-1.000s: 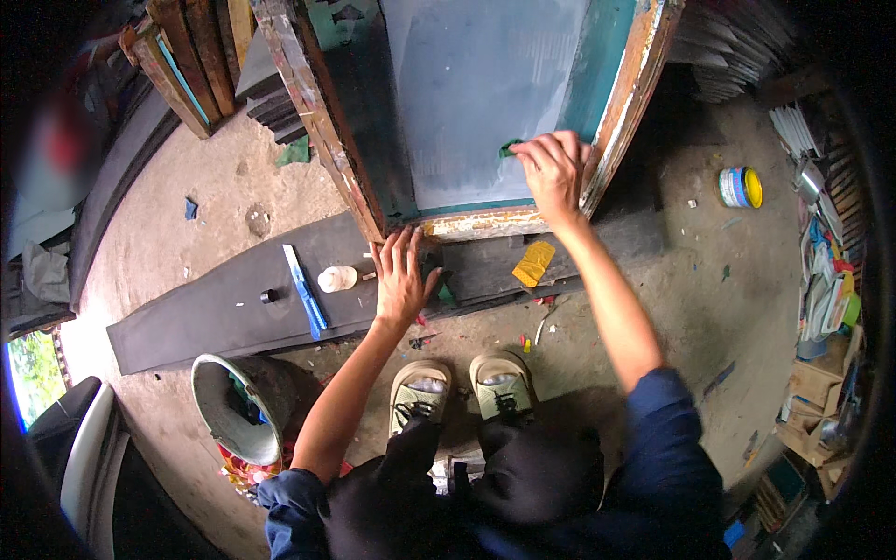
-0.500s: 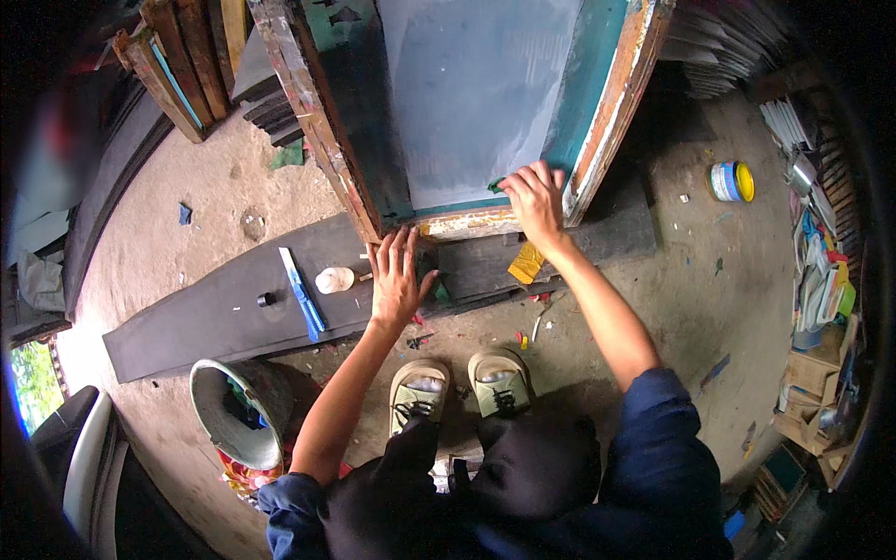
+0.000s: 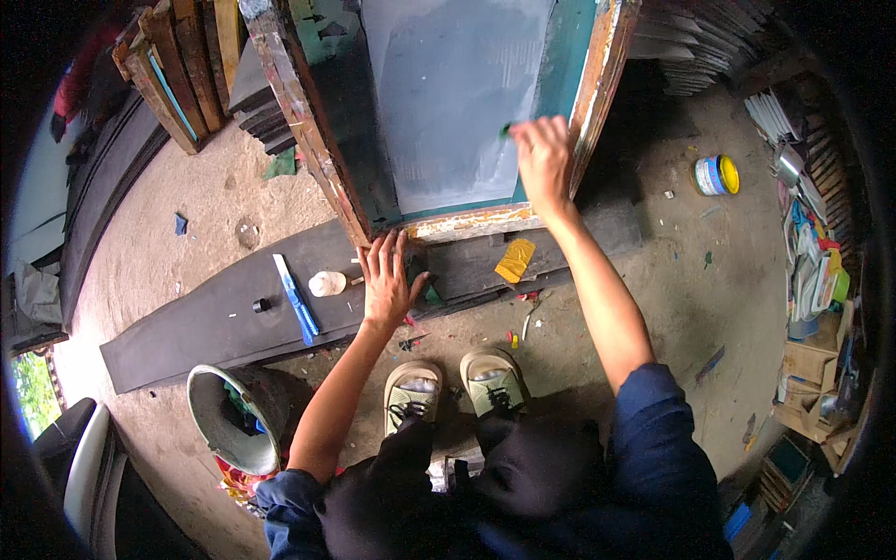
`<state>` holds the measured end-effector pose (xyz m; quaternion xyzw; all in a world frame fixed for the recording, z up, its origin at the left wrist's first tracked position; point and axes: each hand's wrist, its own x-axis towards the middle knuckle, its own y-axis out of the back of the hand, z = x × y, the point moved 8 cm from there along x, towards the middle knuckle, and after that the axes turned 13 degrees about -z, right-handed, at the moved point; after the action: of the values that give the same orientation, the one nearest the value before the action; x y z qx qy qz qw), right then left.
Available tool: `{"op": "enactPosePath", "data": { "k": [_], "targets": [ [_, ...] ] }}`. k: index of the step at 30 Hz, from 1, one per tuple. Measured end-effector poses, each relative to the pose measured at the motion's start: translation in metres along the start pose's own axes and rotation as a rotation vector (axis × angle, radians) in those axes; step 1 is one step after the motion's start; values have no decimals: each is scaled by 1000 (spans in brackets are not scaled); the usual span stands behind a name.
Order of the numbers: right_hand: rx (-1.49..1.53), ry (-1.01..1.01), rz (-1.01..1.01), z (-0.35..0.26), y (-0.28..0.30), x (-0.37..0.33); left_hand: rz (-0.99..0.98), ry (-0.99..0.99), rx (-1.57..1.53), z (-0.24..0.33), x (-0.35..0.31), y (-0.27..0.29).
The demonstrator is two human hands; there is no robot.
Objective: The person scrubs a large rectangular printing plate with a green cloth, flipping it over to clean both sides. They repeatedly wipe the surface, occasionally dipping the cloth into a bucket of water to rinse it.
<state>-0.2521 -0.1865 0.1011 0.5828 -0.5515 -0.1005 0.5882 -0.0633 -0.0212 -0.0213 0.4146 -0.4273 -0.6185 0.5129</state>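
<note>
The right hand (image 3: 544, 166) pinches a small green piece (image 3: 506, 131) at the grey panel of a worn wooden frame (image 3: 467, 223). The left hand (image 3: 386, 287), with its fingers spread, touches the near left corner of this frame. Beside it, a white bottle (image 3: 327, 284) and a blue knife (image 3: 298, 302) lie on a black sheet (image 3: 187, 334). A bucket (image 3: 250, 453) is near the left forearm.

Legible text: none.
Item 1: round tin (image 3: 717, 175) with yellow end, wrapped in a blue-and-white label (image 3: 707, 175); print too small to read.
Item 2: heaped packets and papers (image 3: 814, 266), several colours, at the right side; any lettering too small to make out.
Item 3: red-and-yellow wrapping (image 3: 239, 483), just beside the bucket (image 3: 224, 435); any wording indistinct.
</note>
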Motion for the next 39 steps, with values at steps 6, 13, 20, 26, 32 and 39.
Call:
{"op": "enactPosePath", "data": {
  "k": [6, 13, 20, 26, 32, 39],
  "targets": [
    [83, -231, -234, 13, -60, -80, 27, -11, 4, 2, 4, 1],
    [265, -197, 78, 7, -1, 6, 7, 12, 0, -4, -3, 0],
    [167, -240, -182, 14, -40, -54, 6, -21, -15, 0, 0, 1],
    [564, -500, -230, -25, -30, -100, -26, -117, -222, -13, -16, 16],
    [572, -495, -608, -49, -82, -179, 30, 46, -282, -9, -39, 3],
    [250, -339, -474, -75, -48, -150, 44, 300, -149, -24, -36, -16]
  ]
}}
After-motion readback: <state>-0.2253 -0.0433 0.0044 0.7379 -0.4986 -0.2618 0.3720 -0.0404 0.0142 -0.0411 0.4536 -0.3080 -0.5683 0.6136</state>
